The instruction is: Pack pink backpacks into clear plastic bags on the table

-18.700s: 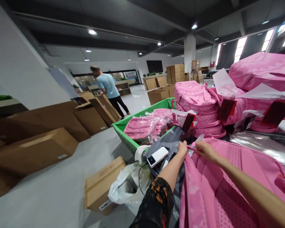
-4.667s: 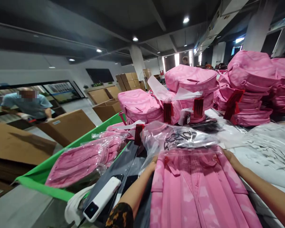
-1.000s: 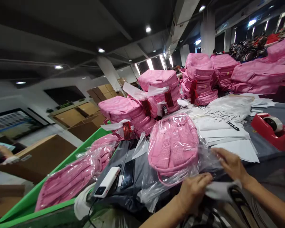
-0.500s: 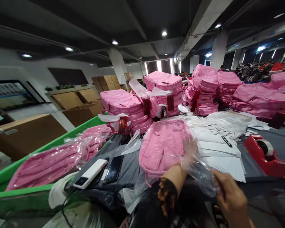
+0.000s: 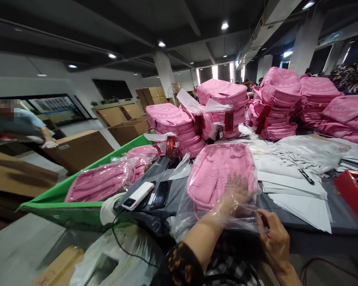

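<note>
A pink backpack (image 5: 209, 174) lies at the table's near edge inside a clear plastic bag (image 5: 181, 222). My left hand (image 5: 237, 190) reaches in under the film and rests on the backpack's right side, fingers spread flat. At the bag's right front edge, the fingertips of my right hand (image 5: 276, 234) pinch the film of its opening. The plastic bunches loosely around my left wrist.
Stacked pink backpacks (image 5: 171, 121) with red tags stand behind. White paper sheets (image 5: 304, 206) and a red tape dispenser (image 5: 353, 194) lie right; a white power bank (image 5: 139, 195) and a phone (image 5: 161, 194) left. A green-rimmed bin (image 5: 77, 208) holds bagged backpacks. A person (image 5: 26, 123) stands beyond cardboard boxes.
The view has turned left, bringing a person into sight. My right hand has drawn nearer to my left wrist with the film. More of the backpack is now covered by plastic.
</note>
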### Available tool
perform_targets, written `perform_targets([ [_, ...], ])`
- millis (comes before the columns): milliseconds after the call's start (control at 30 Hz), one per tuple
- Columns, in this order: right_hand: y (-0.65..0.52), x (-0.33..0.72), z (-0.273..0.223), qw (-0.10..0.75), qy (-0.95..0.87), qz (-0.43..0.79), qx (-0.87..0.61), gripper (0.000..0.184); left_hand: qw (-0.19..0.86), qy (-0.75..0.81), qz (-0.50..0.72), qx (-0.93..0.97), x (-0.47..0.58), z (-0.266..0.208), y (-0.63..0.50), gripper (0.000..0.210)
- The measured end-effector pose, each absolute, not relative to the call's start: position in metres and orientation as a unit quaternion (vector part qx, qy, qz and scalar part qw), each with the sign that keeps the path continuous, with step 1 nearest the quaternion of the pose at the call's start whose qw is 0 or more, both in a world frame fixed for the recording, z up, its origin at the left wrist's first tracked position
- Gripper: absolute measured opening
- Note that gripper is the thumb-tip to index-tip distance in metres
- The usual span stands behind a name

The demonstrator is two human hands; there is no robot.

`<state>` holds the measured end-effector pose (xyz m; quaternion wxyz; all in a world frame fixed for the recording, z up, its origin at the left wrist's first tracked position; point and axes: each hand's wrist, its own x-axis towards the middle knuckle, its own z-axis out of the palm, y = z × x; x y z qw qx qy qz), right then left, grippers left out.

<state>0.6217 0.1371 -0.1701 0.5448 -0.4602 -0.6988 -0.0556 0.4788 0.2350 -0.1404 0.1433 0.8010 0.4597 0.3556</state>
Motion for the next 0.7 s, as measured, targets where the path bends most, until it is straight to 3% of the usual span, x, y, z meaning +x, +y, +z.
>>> perform_targets([
  [133, 0.130, 0.634, -0.155, 0.567, -0.664, -0.041, -0.486, 0.018, -0.065, 0.489, 0.255, 0.832, 0.451, -0.159, 0.173, 0.053],
  [300, 0.092, 0.639, -0.171, 0.564, -0.669, -0.051, -0.481, 0.018, -0.274, 0.429, 0.272, 0.817, 0.392, -0.225, 0.120, 0.074],
  [433, 0.078, 0.623, -0.199, 0.550, -0.713, -0.089, -0.426, 0.026, -0.255, 0.373, 0.341, 0.824, 0.390, -0.246, 0.157, 0.082],
  [500, 0.080, 0.630, -0.198, 0.545, -0.693, -0.043, -0.470, 0.029, -0.225, 0.376, 0.348, 0.829, 0.415, -0.237, 0.171, 0.082],
  [600, 0.082, 0.665, -0.186, 0.529, -0.622, 0.026, -0.577, 0.020, -0.191, 0.370, 0.337, 0.844, 0.443, -0.222, 0.165, 0.074],
  [700, 0.076, 0.704, -0.182, 0.517, -0.590, 0.000, -0.621, 0.019, -0.164, 0.323, 0.372, 0.855, 0.428, -0.230, 0.132, 0.062],
])
